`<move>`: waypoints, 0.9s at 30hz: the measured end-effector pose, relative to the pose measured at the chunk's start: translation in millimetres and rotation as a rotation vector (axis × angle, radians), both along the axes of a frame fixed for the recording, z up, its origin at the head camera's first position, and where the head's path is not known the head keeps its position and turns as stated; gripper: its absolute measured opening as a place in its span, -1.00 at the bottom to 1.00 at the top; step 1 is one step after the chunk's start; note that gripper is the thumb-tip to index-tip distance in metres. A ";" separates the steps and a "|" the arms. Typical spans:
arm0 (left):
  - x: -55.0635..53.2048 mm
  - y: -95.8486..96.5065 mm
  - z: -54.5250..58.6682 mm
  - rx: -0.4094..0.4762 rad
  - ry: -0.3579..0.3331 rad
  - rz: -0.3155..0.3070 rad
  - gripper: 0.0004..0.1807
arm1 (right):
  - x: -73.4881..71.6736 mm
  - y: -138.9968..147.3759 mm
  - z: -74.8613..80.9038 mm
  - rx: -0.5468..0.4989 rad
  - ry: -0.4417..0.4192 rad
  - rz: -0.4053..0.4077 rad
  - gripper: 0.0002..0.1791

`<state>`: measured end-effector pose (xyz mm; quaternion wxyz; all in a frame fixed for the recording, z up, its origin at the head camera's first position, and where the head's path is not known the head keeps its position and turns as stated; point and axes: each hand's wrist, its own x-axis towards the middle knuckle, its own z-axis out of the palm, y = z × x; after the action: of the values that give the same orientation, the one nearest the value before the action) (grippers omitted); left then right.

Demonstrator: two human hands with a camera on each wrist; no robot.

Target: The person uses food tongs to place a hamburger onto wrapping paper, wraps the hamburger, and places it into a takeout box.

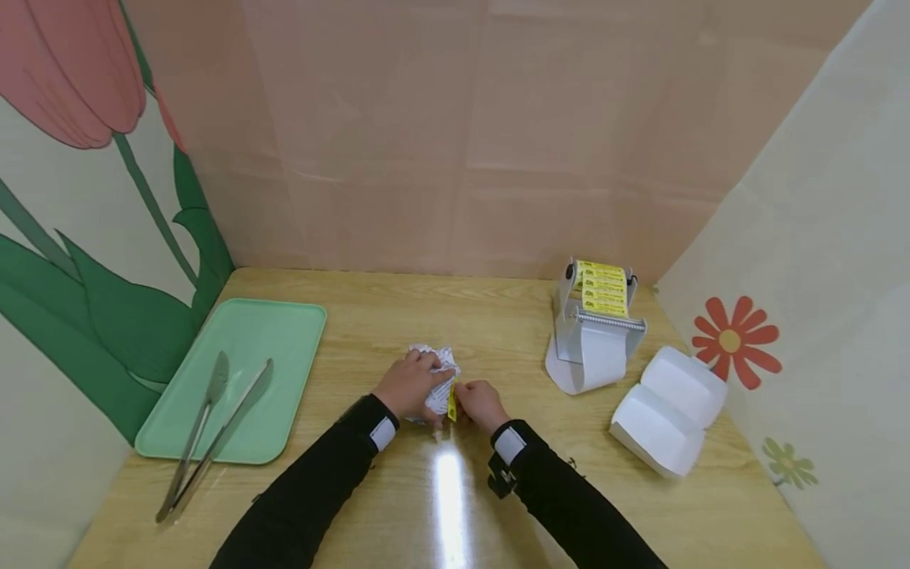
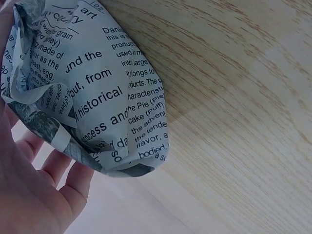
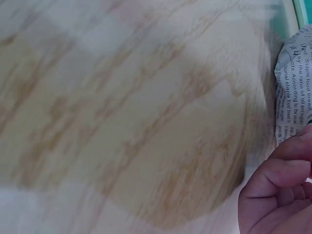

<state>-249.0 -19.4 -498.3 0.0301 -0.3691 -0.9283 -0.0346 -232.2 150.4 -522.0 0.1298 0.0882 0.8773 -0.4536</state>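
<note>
A bundle wrapped in newsprint-patterned paper (image 2: 97, 92) lies on the table between the hands, its folds crumpled. My left hand (image 1: 411, 385) holds it from the left, with fingers (image 2: 78, 184) along its side in the left wrist view. A yellow label (image 1: 452, 401) hangs at the bundle's right side. Beside it, my right hand (image 1: 482, 405) has thumb and forefinger brought together at the label's edge. The right wrist view shows those curled fingers (image 3: 278, 180) next to the printed paper; the label itself is out of sight there.
On the left, a green tray (image 1: 284, 379) carries metal tongs (image 1: 213, 423), their handle end over its front edge. At the back right stands a label dispenser (image 1: 569, 316) with a roll of yellow labels (image 1: 604, 288). An open white foam box (image 1: 664, 419) sits in front of it.
</note>
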 end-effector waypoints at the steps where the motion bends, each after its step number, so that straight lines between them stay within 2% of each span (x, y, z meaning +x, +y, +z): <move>1: 0.1 0.2 -0.4 -0.002 0.002 -0.002 0.01 | 0.0 0.1 -1.1 -0.008 0.000 -0.006 -0.63; 7: 0.6 0.5 -1.0 0.001 -0.001 -0.004 0.01 | 0.2 2.7 -5.7 -0.003 0.020 -0.007 -0.61; 12: -0.1 -1.1 -0.8 0.004 -0.010 0.003 0.01 | -0.8 12.5 -7.8 0.055 0.032 0.010 -0.62; 15: 0.3 -1.2 0.2 0.005 -0.012 0.004 0.03 | -2.1 21.7 -3.8 0.056 0.091 0.004 -0.68; 17: 0.4 -1.1 1.0 0.009 -0.016 0.007 0.02 | -2.2 25.5 1.0 0.038 0.173 0.026 -0.78; 20: 0.1 -1.1 2.7 0.003 -0.020 0.013 0.02 | -0.4 26.8 8.2 0.071 0.289 0.154 -0.94; 24: -0.4 -0.7 2.2 -0.005 -0.021 0.015 0.02 | 4.5 26.0 15.3 0.197 0.373 0.399 -0.91; 27: 0.3 -0.3 2.0 0.004 -0.020 0.010 0.04 | 7.2 25.1 19.0 0.276 0.429 0.540 -0.89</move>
<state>-248.7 -19.7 -496.3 0.0214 -0.3639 -0.9303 -0.0399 -225.1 175.4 -503.0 0.0448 -0.2270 0.9291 -0.2885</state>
